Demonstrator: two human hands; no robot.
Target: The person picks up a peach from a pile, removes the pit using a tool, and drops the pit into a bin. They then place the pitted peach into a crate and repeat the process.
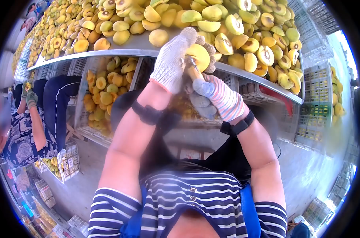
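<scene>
My left hand (pixel 174 59), in a white knit glove, is closed around a yellow peach half (pixel 198 55) just over the table's front edge. My right hand (pixel 221 95), in a striped glove with grey fingers, grips a short wooden-handled pitting tool (pixel 194 72). Its metal end rests against the peach half; the tip's exact shape is hidden. Beyond both hands, many halved yellow peaches (pixel 266 55) lie on the metal-edged table (pixel 136 52), some with pits showing.
Under the table stands a crate (pixel 80 113) holding peach halves (pixel 106 97). At the right are stacked white crates (pixel 313 79). On the left sits another person (pixel 25 131) with gloved hands on a fruit, near a low white crate (pixel 71 160).
</scene>
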